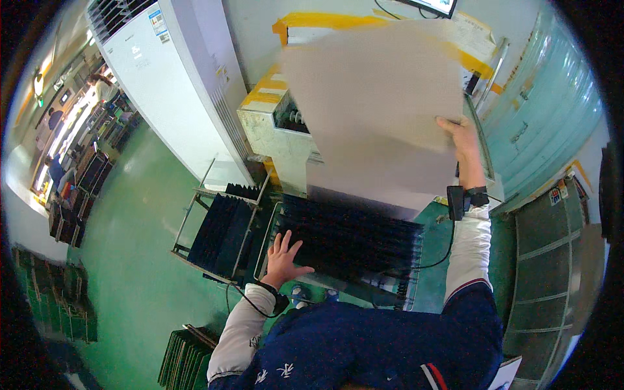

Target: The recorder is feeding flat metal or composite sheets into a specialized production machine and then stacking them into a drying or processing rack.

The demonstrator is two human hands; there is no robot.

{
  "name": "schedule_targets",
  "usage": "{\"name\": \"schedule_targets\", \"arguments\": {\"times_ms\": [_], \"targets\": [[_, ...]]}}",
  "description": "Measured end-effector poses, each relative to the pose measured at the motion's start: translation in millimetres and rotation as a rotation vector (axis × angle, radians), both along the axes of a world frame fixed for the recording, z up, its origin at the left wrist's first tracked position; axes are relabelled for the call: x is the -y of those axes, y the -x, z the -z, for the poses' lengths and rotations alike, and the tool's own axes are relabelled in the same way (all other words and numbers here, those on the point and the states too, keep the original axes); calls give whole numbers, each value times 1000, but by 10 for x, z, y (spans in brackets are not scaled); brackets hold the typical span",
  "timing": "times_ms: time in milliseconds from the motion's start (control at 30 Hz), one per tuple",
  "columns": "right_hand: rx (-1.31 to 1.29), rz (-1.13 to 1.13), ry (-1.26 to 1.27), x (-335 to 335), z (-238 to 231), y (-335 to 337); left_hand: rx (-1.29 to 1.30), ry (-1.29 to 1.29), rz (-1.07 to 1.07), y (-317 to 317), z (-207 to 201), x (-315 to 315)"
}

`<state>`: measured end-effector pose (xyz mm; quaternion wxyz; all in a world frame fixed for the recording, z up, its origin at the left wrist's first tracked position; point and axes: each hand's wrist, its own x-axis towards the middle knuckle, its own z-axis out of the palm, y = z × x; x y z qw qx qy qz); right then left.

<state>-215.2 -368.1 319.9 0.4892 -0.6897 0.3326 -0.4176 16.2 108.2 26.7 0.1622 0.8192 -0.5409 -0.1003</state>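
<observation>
A large, flat, pale beige sheet [383, 97], slightly blurred, stands tilted in front of me. My right hand [463, 138] grips its right edge, thumb on the near face and the other fingers mostly hidden behind. The sheet's lower edge is at the far side of a black slotted rack [351, 240]; whether it touches the rack I cannot tell. Over the rack's left end, my left hand [285, 260] is spread with fingers apart and holds nothing. Both wrists wear dark bands with cables.
Left of the slotted rack is a smaller rack of black panels [224, 234]. A white machine [279, 140] with yellow tape stands behind. Beyond it at left rises a tall white air conditioner [162, 84]. Translucent plastic sheeting [552, 110] and a grey framed panel [549, 260] flank the right side. People work far left.
</observation>
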Motion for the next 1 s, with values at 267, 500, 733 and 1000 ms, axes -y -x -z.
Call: {"name": "schedule_targets", "arguments": {"times_ms": [267, 500, 733, 1000], "targets": [[488, -227, -466, 529, 1247, 330, 8, -1, 42, 35, 8, 118], [603, 11, -828, 51, 1863, -546, 39, -26, -2, -29, -11, -49], [678, 122, -916, 174, 2418, -891, 20, -40, 9, 6, -43, 19], [511, -117, -1035, 45, 2101, -941, 22, -29, 18, -8, -47, 25]]}}
